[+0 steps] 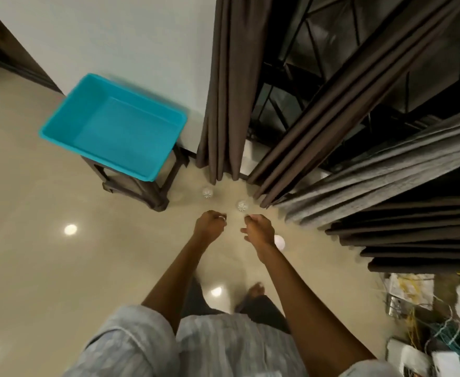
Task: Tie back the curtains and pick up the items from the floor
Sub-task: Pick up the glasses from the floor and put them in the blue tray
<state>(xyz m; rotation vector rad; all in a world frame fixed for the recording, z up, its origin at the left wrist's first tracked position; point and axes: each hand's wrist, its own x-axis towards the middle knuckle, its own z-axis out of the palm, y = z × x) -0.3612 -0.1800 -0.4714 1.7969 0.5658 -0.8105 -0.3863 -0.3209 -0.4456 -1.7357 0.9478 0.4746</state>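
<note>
Now, hands low over the floor (60, 268).
White ball (242, 205) sits just above left hand (209, 225) and right hand (258, 231); fingers loosely curled, empty.

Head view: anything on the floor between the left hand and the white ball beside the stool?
No. In the head view, only bare floor separates the left hand from the white ball beside the stool.

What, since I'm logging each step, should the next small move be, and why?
Probably lower the right hand to the white ball just ahead of it: that hand looks empty, the ball lies on the floor, and the teal tub holds nothing.
</note>
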